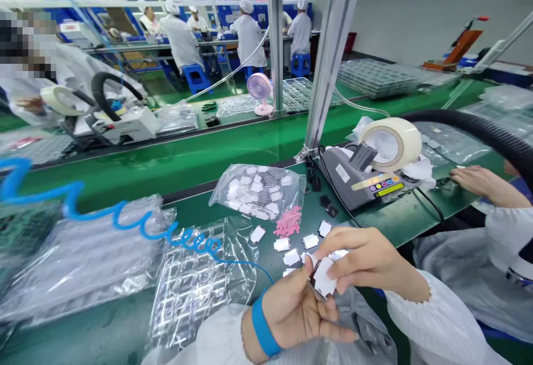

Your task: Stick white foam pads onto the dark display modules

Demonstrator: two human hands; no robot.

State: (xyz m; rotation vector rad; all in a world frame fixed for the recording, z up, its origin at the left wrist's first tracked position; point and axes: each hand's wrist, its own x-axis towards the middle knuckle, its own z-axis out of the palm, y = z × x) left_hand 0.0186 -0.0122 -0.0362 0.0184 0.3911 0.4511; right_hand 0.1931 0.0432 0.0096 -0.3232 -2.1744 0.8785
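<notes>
My left hand [297,307], with a blue wrist strap, and my right hand [362,257] meet low in the middle, both pinching one small white square part [325,277]. Just beyond them several more white square parts [291,243] lie loose on the green bench. A small heap of pink pieces [288,222] sits behind those. A clear bag [260,190] full of white parts lies farther back.
Clear plastic trays [195,284] and wrapped trays [83,254] lie at left under a blue coiled cord [125,218]. A tape dispenser machine [366,173] stands at right, where a co-worker's hand [478,182] rests. A pink fan [260,93] and workers stand behind.
</notes>
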